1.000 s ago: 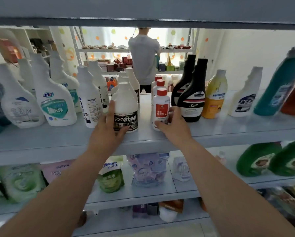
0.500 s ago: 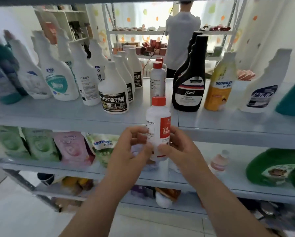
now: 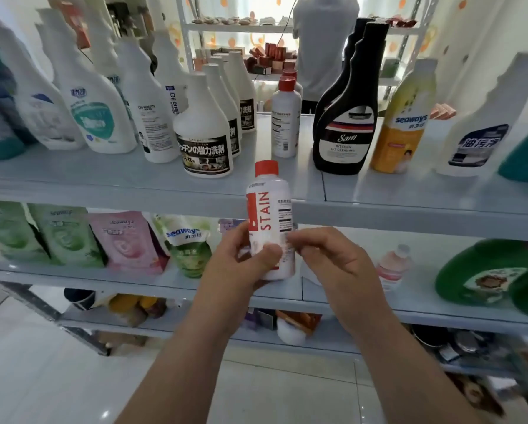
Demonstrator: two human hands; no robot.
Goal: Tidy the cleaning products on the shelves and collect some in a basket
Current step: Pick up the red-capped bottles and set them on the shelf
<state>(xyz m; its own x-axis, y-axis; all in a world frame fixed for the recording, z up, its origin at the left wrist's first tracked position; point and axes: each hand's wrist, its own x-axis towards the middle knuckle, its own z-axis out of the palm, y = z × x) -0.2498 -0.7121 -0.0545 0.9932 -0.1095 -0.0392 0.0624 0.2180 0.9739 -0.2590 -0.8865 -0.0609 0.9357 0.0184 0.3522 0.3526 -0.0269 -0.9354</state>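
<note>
A small white stain-remover bottle [image 3: 270, 215] with a red cap and a red "STAIN" label is upright in front of the shelf edge. My left hand [image 3: 241, 264] grips its lower half, thumb across the front. My right hand [image 3: 333, 264] is beside it on the right, its curled fingertips touching the bottle's lower right side. Two more of the same red-capped bottles [image 3: 284, 117] stand on the upper shelf [image 3: 103, 185] behind.
The upper shelf carries white spray bottles [image 3: 97, 114], a white bottle with a black label [image 3: 204, 139], black Sam bottles [image 3: 345, 117], a yellow bottle [image 3: 402, 123]. Refill pouches [image 3: 125, 243] and green jugs [image 3: 483, 276] fill the lower shelf. A person [image 3: 324, 47] stands beyond.
The red-capped bottle came off the upper shelf into both hands, then was turned so its "STAIN" side faces me. The view has dropped lower.
</note>
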